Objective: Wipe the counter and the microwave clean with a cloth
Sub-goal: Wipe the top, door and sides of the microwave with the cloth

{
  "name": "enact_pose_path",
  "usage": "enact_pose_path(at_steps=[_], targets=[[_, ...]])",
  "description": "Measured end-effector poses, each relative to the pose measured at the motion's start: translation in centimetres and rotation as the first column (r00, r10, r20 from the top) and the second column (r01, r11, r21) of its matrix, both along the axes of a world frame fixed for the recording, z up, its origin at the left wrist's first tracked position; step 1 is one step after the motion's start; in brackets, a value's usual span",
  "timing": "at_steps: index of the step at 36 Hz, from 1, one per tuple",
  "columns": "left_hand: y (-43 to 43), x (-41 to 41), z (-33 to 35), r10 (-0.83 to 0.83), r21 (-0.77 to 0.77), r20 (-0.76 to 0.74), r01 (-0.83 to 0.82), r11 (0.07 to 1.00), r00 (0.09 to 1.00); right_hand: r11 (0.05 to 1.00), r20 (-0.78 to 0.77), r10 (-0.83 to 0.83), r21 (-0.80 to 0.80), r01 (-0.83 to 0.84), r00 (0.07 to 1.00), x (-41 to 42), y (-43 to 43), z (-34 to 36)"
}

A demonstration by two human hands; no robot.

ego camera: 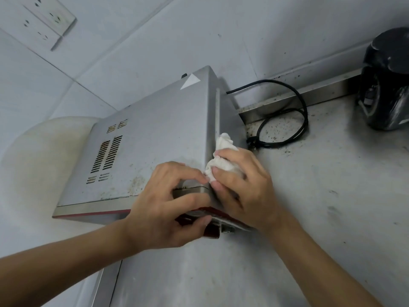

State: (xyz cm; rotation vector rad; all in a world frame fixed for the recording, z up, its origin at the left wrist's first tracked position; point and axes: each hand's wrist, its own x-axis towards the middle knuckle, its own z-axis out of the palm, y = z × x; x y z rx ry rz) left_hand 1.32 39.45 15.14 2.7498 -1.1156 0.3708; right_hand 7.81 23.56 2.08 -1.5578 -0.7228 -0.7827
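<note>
While the left hand (163, 207) clamps the front corner of the microwave (155, 134), fingers curled over its edge, the right hand (243, 187) grips the bunched cloth (223, 147) against the side panel (225, 111). That panel's seam runs toward twelve o'clock from the cloth, the likely wiping lane; the speckled counter (332, 185) waits at three o'clock.

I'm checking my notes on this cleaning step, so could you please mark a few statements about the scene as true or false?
1. The right hand presses the white cloth against the microwave's side. True.
2. The left hand hangs idle. False: it grips the microwave's front corner.
3. The black cord is plugged in. False: it lies coiled on the counter; the wall socket is empty.
4. The microwave's top shows brown stains. True.
</note>
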Motion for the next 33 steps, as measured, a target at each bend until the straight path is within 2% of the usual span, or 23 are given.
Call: enact_pose_path(at_steps=[4, 8, 11, 13, 18, 20, 22, 25, 28, 33], targets=[[0.0, 0.0, 0.0, 0.007, 0.003, 0.003, -0.007, 1.0, 1.0, 0.997, 0.023, 0.062, -0.047, -0.061, 0.998, 0.1, -0.4, -1.5], [0.1, -0.1, -0.2, 0.026, -0.002, -0.003, -0.026, 1.0, 1.0, 0.981, -0.073, 0.125, -0.143, -0.134, 0.99, 0.4, -1.4, -5.4], [0.1, -0.1, -0.2, 0.029, 0.002, 0.001, -0.029, 1.0, 1.0, 0.979, -0.146, 0.127, -0.138, -0.148, 0.981, 0.8, -1.8, -6.4], [0.1, -0.1, -0.2, 0.027, 0.005, 0.004, -0.027, 1.0, 1.0, 0.983, -0.121, 0.132, -0.11, -0.145, 0.984, 1.4, -1.5, -5.1], [0.2, 0.0, -0.1, 0.029, 0.021, -0.012, -0.028, 0.999, 1.0, 0.992, 0.118, 0.114, -0.063, -0.107, 0.986, 3.3, -0.5, -0.4], [0.2, 0.0, -0.1, 0.025, 0.021, -0.009, -0.025, 0.999, 1.0, 0.988, 0.169, 0.139, -0.086, -0.126, 0.976, 3.9, -0.6, -0.3], [0.2, 0.0, -0.1, 0.025, 0.02, -0.005, -0.025, 0.999, 1.0, 0.981, 0.152, 0.157, -0.136, -0.136, 0.976, 4.3, -1.0, -1.3], [0.1, 0.0, -0.1, 0.033, 0.004, 0.006, -0.033, 0.999, 0.999, 0.967, 0.039, 0.151, -0.213, -0.139, 0.988, 4.7, -1.4, -2.8], [0.0, 0.0, -0.1, 0.032, -0.01, 0.009, -0.031, 0.999, 0.999, 0.982, -0.011, 0.101, -0.162, -0.101, 0.995, 4.4, -1.1, -2.3], [0.1, 0.0, -0.1, 0.035, -0.009, 0.006, -0.035, 0.999, 0.999, 0.997, 0.09, 0.073, -0.017, -0.072, 0.993, 3.6, 0.1, 1.5]])
